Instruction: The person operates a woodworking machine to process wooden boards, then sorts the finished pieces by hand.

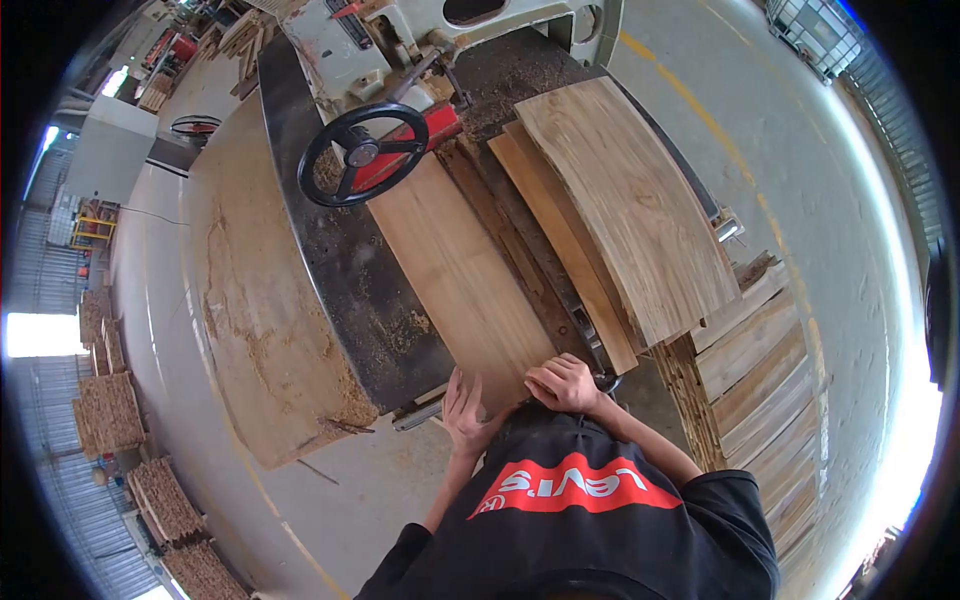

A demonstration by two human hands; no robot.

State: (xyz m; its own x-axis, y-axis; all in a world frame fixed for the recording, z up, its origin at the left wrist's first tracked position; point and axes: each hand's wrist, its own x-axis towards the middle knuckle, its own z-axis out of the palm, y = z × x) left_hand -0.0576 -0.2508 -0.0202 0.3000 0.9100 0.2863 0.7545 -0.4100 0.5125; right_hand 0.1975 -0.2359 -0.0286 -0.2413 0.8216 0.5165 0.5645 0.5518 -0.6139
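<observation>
A smooth wooden board [455, 265] lies lengthwise on the black machine table [365, 290], its far end beneath a black handwheel [362, 154]. At the near left corner of the board, my left hand [463, 412] rests with its fingers stretched out along the edge. My right hand [565, 383] is closed over the near right corner, its fingers curled on the wood. Right of the board runs a dark metal guide strip [525, 240]. Beyond it, a wide pale plank [640, 210] is stacked on a browner plank [565, 250].
The pale machine body [520, 35] stands ahead, with sawdust around its base. A low, dusty wooden surface [260, 330] flanks the table on the left. Planks [760, 370] are stacked at the right on the floor. Bundled wood piles [110, 412] line the far left.
</observation>
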